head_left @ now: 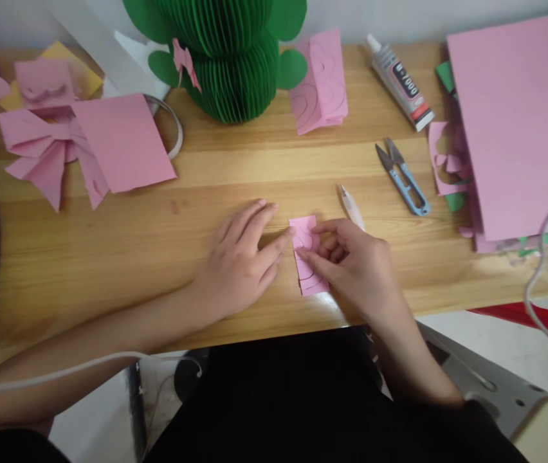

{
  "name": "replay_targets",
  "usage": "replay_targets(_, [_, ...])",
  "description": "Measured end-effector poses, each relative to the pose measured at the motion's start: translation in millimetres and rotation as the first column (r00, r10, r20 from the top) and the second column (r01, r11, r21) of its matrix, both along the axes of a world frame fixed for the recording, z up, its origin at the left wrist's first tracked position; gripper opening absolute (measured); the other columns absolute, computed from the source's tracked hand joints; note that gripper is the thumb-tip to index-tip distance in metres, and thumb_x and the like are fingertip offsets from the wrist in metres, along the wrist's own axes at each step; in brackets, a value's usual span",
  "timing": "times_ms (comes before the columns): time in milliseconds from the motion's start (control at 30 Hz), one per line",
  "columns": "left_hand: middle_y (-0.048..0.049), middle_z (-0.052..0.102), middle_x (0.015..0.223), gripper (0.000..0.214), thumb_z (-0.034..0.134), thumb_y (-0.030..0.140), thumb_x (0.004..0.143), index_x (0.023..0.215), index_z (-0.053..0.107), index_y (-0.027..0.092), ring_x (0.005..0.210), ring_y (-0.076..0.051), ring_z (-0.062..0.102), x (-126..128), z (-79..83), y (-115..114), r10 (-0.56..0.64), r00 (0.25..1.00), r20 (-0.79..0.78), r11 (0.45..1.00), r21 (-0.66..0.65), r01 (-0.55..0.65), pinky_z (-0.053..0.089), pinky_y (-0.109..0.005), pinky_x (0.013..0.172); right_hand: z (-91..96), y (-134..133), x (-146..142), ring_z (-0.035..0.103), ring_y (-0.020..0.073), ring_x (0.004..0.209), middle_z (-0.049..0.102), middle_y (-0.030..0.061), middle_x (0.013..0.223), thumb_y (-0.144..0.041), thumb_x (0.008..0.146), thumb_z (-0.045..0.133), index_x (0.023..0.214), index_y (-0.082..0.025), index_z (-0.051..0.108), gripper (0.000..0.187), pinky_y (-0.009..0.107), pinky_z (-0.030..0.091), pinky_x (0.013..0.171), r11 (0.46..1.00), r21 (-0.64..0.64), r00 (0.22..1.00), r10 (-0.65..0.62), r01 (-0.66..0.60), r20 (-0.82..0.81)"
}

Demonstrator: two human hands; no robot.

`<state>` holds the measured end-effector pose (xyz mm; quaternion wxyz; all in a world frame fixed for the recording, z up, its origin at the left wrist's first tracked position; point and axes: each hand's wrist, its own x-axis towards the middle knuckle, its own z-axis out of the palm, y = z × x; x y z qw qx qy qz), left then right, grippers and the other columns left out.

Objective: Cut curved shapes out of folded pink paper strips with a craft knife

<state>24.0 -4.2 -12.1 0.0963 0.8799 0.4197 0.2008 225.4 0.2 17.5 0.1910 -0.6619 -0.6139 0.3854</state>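
Snips, glue and pen are lying beyond the right hand, which is pinching a pink strip near the front edge of the tabletop, the spread left hand touching it.

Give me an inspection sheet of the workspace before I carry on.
Surface: wooden tabletop, one faint reddish mark.
Job's things: pink strip with curved lines, between the hands; pen just beyond the right hand.
Clutter: snips, glue tube, pink sheets, green pleated paper piece, pink bow.
Grip: left hand rests on the tabletop, thumb at the strip's left edge; right thumb and forefinger touch the strip.
Cables: white cable crosses the left forearm; another cable at right.
Surroundings: pale wall behind.
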Motion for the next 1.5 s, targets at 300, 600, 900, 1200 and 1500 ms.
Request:
replay_targets(300, [-0.0165, 0.05, 0.14, 0.033, 0.055, 0.013, 0.092, 0.124, 0.062, 0.018, 0.133, -0.035, 0.046, 1.0, -0.3, 0.3, 0.01, 1.0, -0.002, 1.0, -0.005, -0.01, 0.043, -0.057, 0.105, 1.7, 3.1, -0.7, 0.054, 0.0102, 0.052, 0.065, -0.0042, 0.063, -0.027, 0.075, 0.078, 0.094, -0.019, 0.064, 0.025, 0.026, 0.042, 0.055, 0.999, -0.041, 0.999, 0.025, -0.024, 0.04])
replay_targets(600, [-0.0192, 0.05, 0.139, 0.032, 0.054, 0.013, 0.093, 0.123, 0.062, 0.015, 0.134, -0.037, 0.045, 1.8, -1.0, -0.7, 0.014, 1.0, 0.011, 1.0, -0.003, -0.014, 0.041, -0.057, 0.106, 5.0, 10.2, 0.4, 0.053, 0.01, 0.051, 0.06, -0.0068, 0.059, -0.025, 0.072, 0.081, 0.091, -0.02, 0.062, 0.027, 0.026, 0.04, 0.055, 0.996, -0.069, 0.997, 0.057, -0.054, 0.046])
replay_targets(900, [-0.0171, 0.052, 0.141, 0.031, 0.053, 0.014, 0.093, 0.123, 0.062, 0.016, 0.135, -0.035, 0.044, 0.3, 1.2, 0.4, 0.007, 1.0, -0.013, 1.0, -0.012, -0.007, 0.042, -0.056, 0.105, 3.7, 12.6, 0.9, 0.052, 0.01, 0.051, 0.057, -0.008, 0.057, -0.024, 0.069, 0.082, 0.09, -0.021, 0.061, 0.03, 0.027, 0.041, 0.056, 0.996, -0.076, 0.998, 0.053, -0.051, 0.03])
replay_targets(1200, [-0.0111, 0.061, 0.138, 0.037, 0.044, 0.014, 0.098, 0.133, 0.056, 0.015, 0.137, -0.03, 0.047, 0.8, 3.4, 2.5, -0.08, 0.996, -0.026, 0.996, -0.04, 0.079, 0.04, -0.05, 0.108, 2.6, 13.2, 1.4, 0.051, 0.0095, 0.05, 0.057, -0.0079, 0.057, -0.025, 0.069, 0.082, 0.09, -0.02, 0.062, 0.029, 0.027, 0.041, 0.056, 0.996, -0.075, 0.999, 0.049, -0.047, 0.023])
replay_targets(1500, [-0.0111, 0.061, 0.138, 0.037, 0.044, 0.015, 0.098, 0.134, 0.056, 0.015, 0.136, -0.03, 0.047, 1.2, 2.7, 1.7, -0.072, 0.997, -0.028, 0.996, -0.052, 0.071, 0.039, -0.051, 0.109, -2.9, 13.3, 4.6, 0.051, 0.0095, 0.05, 0.056, -0.0079, 0.058, -0.026, 0.069, 0.082, 0.089, -0.021, 0.061, 0.029, 0.027, 0.041, 0.055, 0.996, -0.089, 0.999, 0.028, -0.031, -0.038])
